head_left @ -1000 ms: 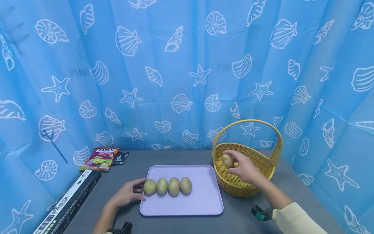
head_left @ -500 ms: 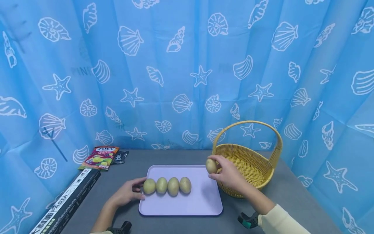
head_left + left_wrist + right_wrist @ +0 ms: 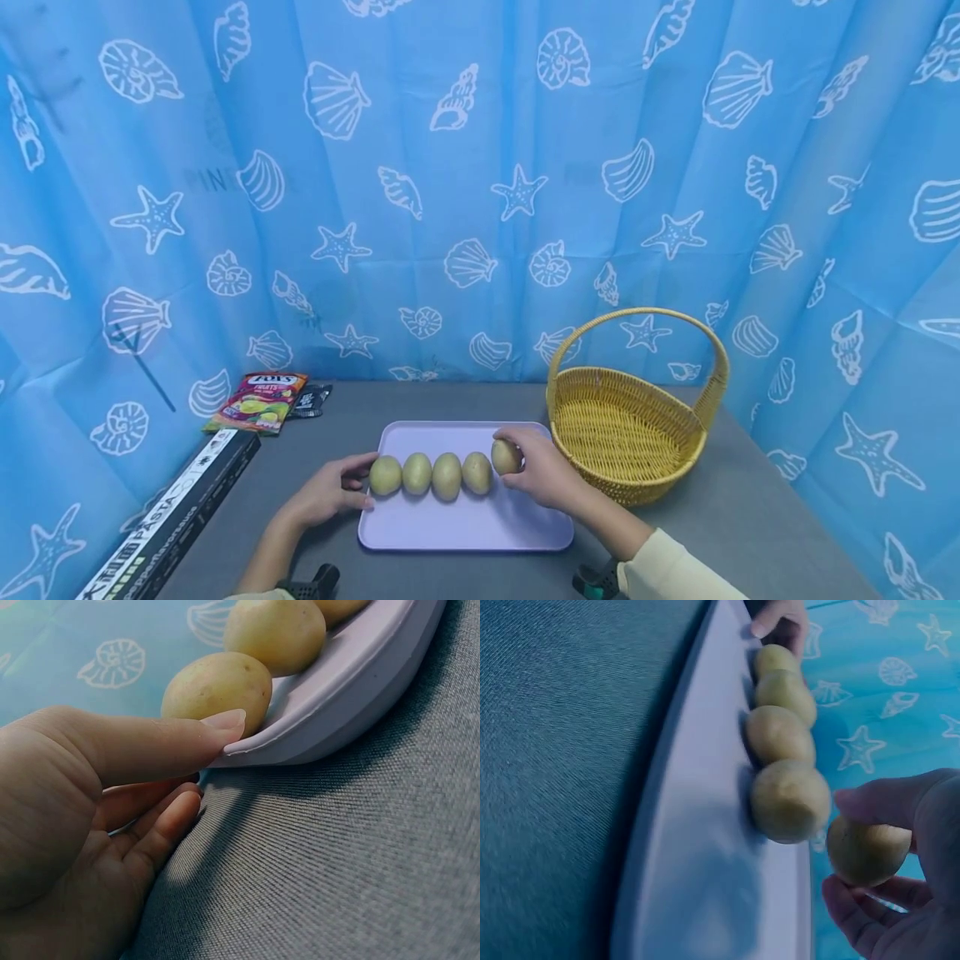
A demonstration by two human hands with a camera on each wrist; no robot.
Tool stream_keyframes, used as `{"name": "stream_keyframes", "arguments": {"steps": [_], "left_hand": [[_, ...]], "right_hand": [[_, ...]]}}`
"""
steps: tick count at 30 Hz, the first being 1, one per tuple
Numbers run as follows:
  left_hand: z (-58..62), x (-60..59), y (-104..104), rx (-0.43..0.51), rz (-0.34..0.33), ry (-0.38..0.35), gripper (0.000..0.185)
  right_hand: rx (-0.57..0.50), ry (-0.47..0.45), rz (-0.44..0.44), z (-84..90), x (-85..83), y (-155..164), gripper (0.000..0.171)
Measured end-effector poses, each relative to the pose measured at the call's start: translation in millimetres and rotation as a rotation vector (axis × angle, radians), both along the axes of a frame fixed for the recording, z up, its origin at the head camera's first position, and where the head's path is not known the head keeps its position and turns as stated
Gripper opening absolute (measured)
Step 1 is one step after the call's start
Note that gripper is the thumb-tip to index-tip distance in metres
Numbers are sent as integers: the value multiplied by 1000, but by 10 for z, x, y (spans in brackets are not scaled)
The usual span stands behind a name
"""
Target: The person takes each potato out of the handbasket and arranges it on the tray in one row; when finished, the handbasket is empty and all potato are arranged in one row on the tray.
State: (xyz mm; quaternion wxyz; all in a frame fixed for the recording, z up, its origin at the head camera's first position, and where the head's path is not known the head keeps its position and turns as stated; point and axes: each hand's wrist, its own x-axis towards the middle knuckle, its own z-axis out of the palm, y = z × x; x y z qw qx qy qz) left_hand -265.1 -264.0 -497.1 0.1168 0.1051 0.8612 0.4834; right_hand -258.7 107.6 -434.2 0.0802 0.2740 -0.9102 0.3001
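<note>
We see the right hand (image 3: 542,475) pinching a kiwi (image 3: 506,457) just above the lilac tray (image 3: 465,533), beside the row of four kiwis (image 3: 431,475), while the left hand's (image 3: 326,497) relaxed fingers touch the tray's left rim, its near half bare.

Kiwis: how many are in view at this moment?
5. Four kiwis lie in a row on the lilac tray; the fifth kiwi is in the right hand, at the row's right end. The basket looks empty.

right hand (image 3: 543,477) grips kiwi (image 3: 506,457) | left hand (image 3: 326,497) at tray (image 3: 465,533) edge | basket (image 3: 630,429) right
</note>
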Motion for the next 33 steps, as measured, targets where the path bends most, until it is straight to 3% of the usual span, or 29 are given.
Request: {"name": "stream_keyframes", "arguments": {"steps": [12,22,33], "left_hand": [[10,-37,45,4,-18,32,81],[35,-24,48,-11,5,16,79],[5,-1,15,-13,25,0,80]], "right_hand": [[113,-95,-124,-196,-84,-24,55],[118,-94,-107,-290,-127,-20,59],[81,-80,-88,-149,2,-20,64]]}}
